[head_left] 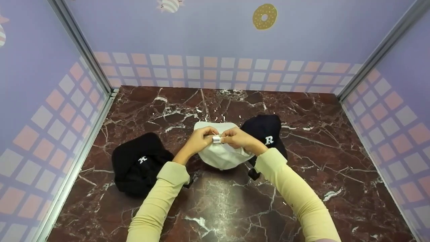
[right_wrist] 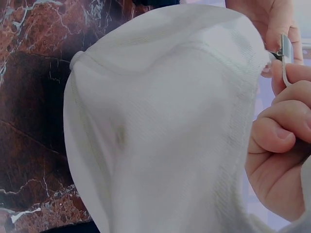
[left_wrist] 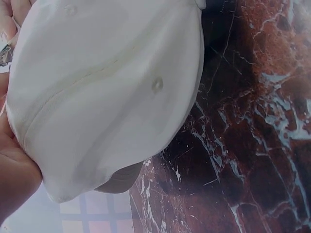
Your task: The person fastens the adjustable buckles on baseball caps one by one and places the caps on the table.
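A white baseball cap (head_left: 221,158) is held up over the middle of the table, its crown toward me and its brim at the far side. At its back strap sits a silver metal buckle (head_left: 216,138), also visible edge-on in the right wrist view, where the strap (right_wrist: 285,75) runs from it. My left hand (head_left: 200,138) pinches the buckle from the left with thumb and fingers. From the right, my right hand (head_left: 238,137) pinches the strap beside the buckle, its other fingers curled. In the left wrist view the crown (left_wrist: 112,97) hides most of both hands.
A black cap (head_left: 142,164) with a white emblem lies left, beside my left forearm. Behind my right wrist rests a dark navy cap (head_left: 263,127) with a white R. The red marble-patterned table (head_left: 322,161) is bounded by lilac panels (head_left: 218,37) at back and sides.
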Demonstrator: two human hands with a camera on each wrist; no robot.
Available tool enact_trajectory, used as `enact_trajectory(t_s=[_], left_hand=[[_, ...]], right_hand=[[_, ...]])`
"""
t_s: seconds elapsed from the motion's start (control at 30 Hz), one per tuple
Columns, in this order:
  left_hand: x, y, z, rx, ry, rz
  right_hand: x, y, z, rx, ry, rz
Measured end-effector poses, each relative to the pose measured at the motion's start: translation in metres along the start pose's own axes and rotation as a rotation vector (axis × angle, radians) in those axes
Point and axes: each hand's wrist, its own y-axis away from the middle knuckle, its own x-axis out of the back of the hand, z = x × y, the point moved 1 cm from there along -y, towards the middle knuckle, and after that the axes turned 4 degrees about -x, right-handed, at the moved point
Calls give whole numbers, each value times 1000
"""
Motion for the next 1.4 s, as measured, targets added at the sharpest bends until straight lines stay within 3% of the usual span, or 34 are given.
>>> enact_trajectory(t_s=[0.27,0.4,0.63,0.8,1.03,1.17,1.27,1.4], left_hand=[[1,0,-1,7,23,11],[3,1,-2,20,27,21],[3,0,-2,-2,3,12],[1,-1,-2,4,3,6],[-1,-2,0,-3,16,-1],[-1,-2,-1,7,23,-11],[-2,-4,-18,-7,27,1],[0,-3,-18,-1,37,15]], right_hand=[[-4,21,-28,28,150,61],[0,27,-35,-9,205,92],[8,19,-20,32,180,30],[11,9,-5,24,125,29],[7,7,-4,12,95,24],[7,9,-5,-8,117,16],[10,13,-7,-27,162,17],[18,19,-7,-57,201,-6]])
